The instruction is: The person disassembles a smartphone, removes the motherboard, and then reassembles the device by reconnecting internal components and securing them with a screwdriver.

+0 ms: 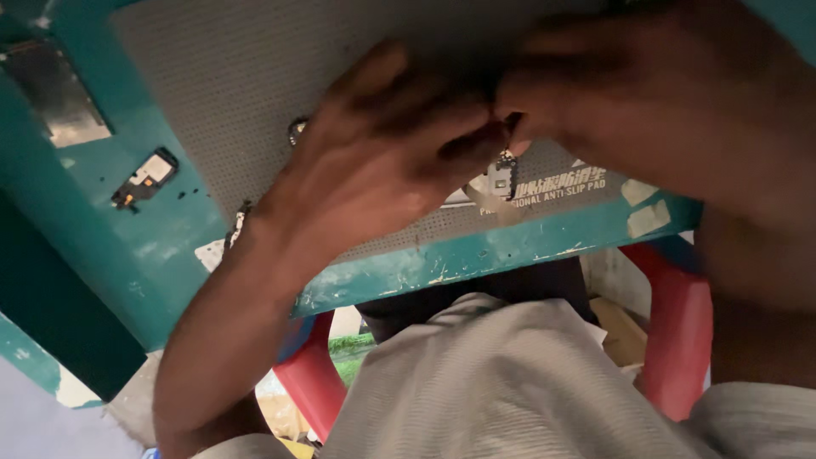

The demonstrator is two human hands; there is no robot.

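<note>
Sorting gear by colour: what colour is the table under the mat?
Teal, chipped paint, on the table edge; head view.

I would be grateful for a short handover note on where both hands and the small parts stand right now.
Left hand: over the grey perforated mat, fingers curled toward the right hand; whether it grips anything cannot be told.
Right hand: fingertips pinched at the top of a small metal-framed component with a pale ribbon strip, just above the mat.
Another small black and white component lies apart on the teal table, left of the mat.
Done: not shown. Left: the small component is in hand, not set down.
</note>
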